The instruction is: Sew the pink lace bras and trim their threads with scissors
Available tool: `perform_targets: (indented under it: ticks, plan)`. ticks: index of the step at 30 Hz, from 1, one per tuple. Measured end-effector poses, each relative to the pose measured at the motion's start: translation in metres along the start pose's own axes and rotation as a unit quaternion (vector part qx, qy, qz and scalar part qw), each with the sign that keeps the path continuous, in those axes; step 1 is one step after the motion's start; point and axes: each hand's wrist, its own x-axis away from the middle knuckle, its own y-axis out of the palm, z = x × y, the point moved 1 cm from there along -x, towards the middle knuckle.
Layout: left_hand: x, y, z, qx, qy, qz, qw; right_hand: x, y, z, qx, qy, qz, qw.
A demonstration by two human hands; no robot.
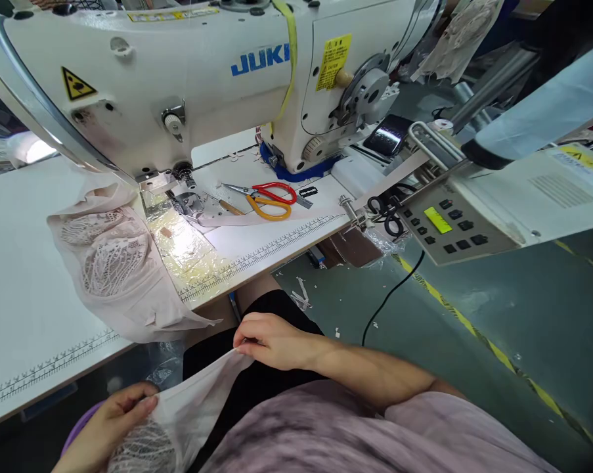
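Note:
Over my lap I hold a pale pink fabric piece with lace (197, 410), its upper edge stretched between both hands. My left hand (113, 417) grips it at the lower left, beside the lace part, thumb on top. At the other end, my right hand (271, 341) pinches the corner of the cloth between thumb and fingers. A second pale pink lace garment piece (113, 263) lies on the white table (20, 263), one end under the sewing machine's (217, 85) needle area and its tip hanging past the table's front edge.
Scissors with red and orange handles (271, 200) lie on the table near a black blade (307, 192). A tape feeder with a control panel (454, 223) stands at right, small black scissors (389, 213) hanging by it. Scraps (301, 295) litter the floor.

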Motion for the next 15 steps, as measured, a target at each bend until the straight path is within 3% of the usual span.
perform_targets:
  ticks: [4,8,10,12,15]
  plan:
    - [-0.029,0.003,0.012,-0.208,0.118,-0.003,0.971,-0.003,0.006,0.004,0.003,0.041,0.031,0.999]
    - [-0.033,0.022,0.030,-0.439,0.273,0.056,0.854,-0.003,0.003,0.003,0.000,0.069,0.038,0.997]
    - [-0.029,0.041,0.044,-0.454,0.384,0.042,0.803,-0.001,-0.001,0.000,-0.003,0.071,0.027,0.997]
    - [-0.026,0.062,0.062,-0.419,0.467,0.036,0.778,0.000,-0.004,-0.002,-0.013,0.076,0.012,0.997]
    - [-0.026,0.085,0.087,-0.338,0.483,0.039,0.807,0.004,-0.009,-0.004,-0.055,0.103,0.002,0.993]
